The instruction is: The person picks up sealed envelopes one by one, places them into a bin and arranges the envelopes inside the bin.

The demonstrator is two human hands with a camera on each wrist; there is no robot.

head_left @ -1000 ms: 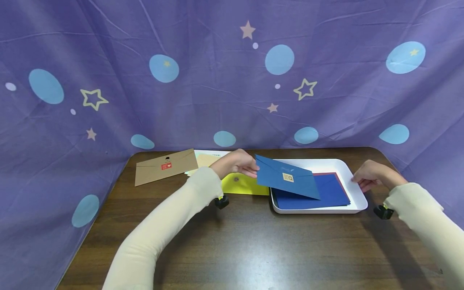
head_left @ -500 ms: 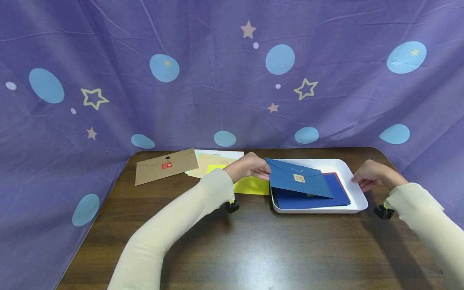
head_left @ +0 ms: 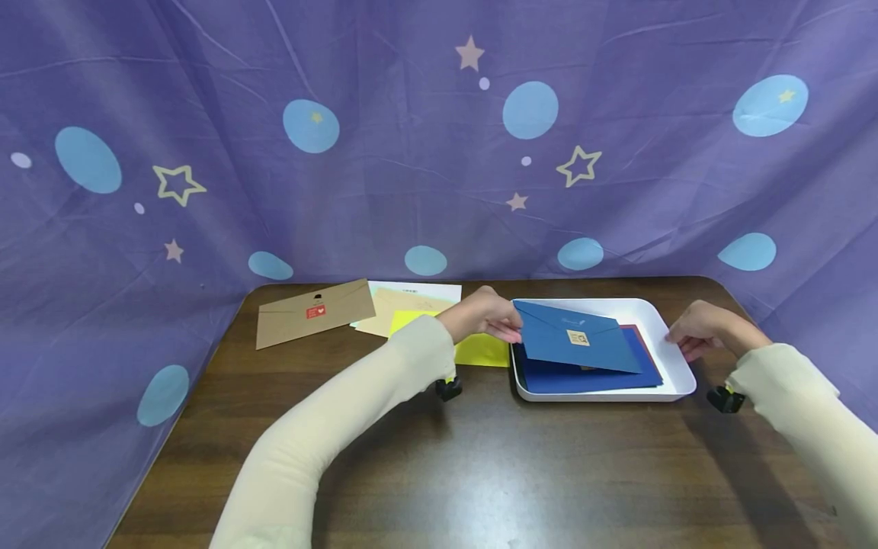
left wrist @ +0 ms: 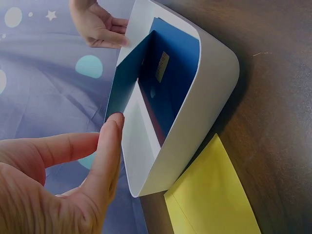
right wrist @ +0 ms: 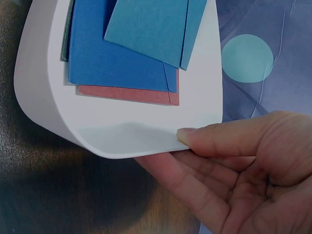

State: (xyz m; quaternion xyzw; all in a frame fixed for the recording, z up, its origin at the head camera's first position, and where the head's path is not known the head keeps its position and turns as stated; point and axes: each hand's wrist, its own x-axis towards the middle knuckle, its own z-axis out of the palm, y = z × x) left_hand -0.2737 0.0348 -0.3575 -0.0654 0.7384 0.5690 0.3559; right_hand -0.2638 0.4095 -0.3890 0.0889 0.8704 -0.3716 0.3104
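Note:
My left hand [head_left: 485, 314] pinches the left edge of a medium-blue envelope [head_left: 549, 324] with a pale label on its face. That envelope slants over the white tray [head_left: 677, 374], its held end raised and its far corner low above the stack inside. In the stack, a darker blue envelope [head_left: 559, 381] is on top, and a red envelope [right wrist: 122, 95] shows along one edge below it. A dark green edge [right wrist: 65, 46] peeks out too. The tray's right rim is gripped by my right hand [head_left: 700, 329], thumb inside the wall and fingers underneath.
Left of the tray lies a yellow envelope [head_left: 483, 352], partly behind my left hand. It overlaps a cream envelope [head_left: 380, 314] and a white one [head_left: 446, 291]. A brown kraft envelope [head_left: 288, 324] with a red sticker sits at the table's back left. A purple curtain [head_left: 384, 213] hangs behind.
My left hand has moved right, carrying the medium-blue envelope farther over the tray and slightly lower. More of the yellow and cream envelopes now shows. The right hand and tray have stayed put.

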